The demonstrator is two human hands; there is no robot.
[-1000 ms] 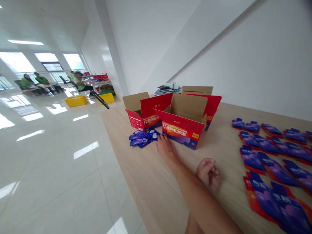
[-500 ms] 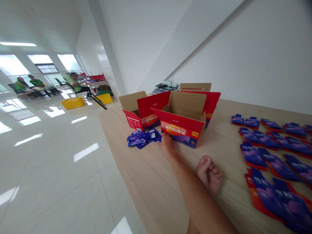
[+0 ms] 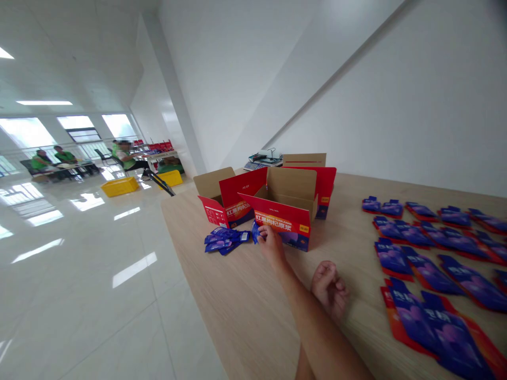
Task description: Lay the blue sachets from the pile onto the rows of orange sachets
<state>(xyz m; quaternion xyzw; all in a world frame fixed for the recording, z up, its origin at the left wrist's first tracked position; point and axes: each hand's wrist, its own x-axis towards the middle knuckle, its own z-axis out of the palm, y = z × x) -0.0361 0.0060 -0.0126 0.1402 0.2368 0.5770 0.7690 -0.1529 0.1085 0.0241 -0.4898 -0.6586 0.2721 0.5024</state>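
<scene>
My right hand [image 3: 270, 241] reaches far out across the wooden table [image 3: 245, 311] and pinches a blue sachet [image 3: 255, 232] against the front of an open red carton [image 3: 282, 220]. Left of it lies a small pile of blue sachets [image 3: 224, 240]. A second open red carton [image 3: 224, 203] stands behind the pile. My left hand [image 3: 328, 287] rests on the table beside my right forearm, curled into a loose fist with nothing in it.
Rows of flat blue-and-red pouch cards [image 3: 420, 253] cover the table on the right. A scale and papers [image 3: 261, 157] sit at the far end by the wall. Left of the table edge is glossy white floor, with yellow bins [image 3: 119, 186] and seated people [image 3: 59, 158] far off.
My right hand lay flat by the carton's front; now its fingers have closed on a blue sachet. My left fist has stayed put. The view has shifted slightly.
</scene>
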